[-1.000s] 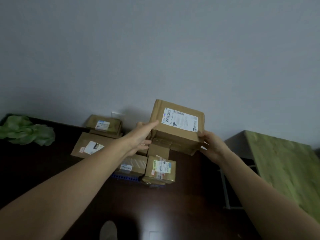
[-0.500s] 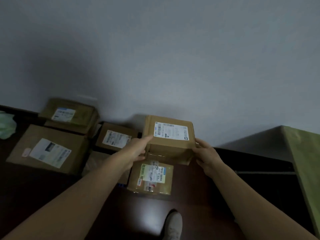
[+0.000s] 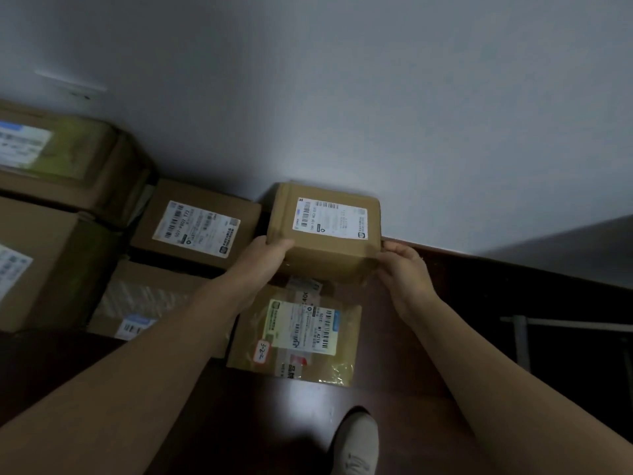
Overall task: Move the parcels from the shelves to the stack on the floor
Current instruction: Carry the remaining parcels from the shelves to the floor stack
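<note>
Dark wooden floor point(image 3: 257, 423) | grey wall point(image 3: 342, 97) | left hand point(image 3: 265, 257), right hand point(image 3: 402, 265) grip parcel point(image 3: 325, 248) sides

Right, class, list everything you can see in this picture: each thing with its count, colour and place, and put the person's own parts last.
held parcel: one, brown with white label, between both hands by the wall
green-labelled parcel: one, yellowish brown, on the floor in front of the held parcel
white-labelled parcel: one, brown, left of the held parcel
taped parcel: one, brown, partly under the left forearm
large parcels: two, brown, far left
wall: one, grey, behind the parcels
floor: one, dark brown, under the parcels
metal frame: one, grey, right edge
shoe: one, pale, bottom centre
left hand: one, grips the held parcel's left side
right hand: one, holds its right side
</note>
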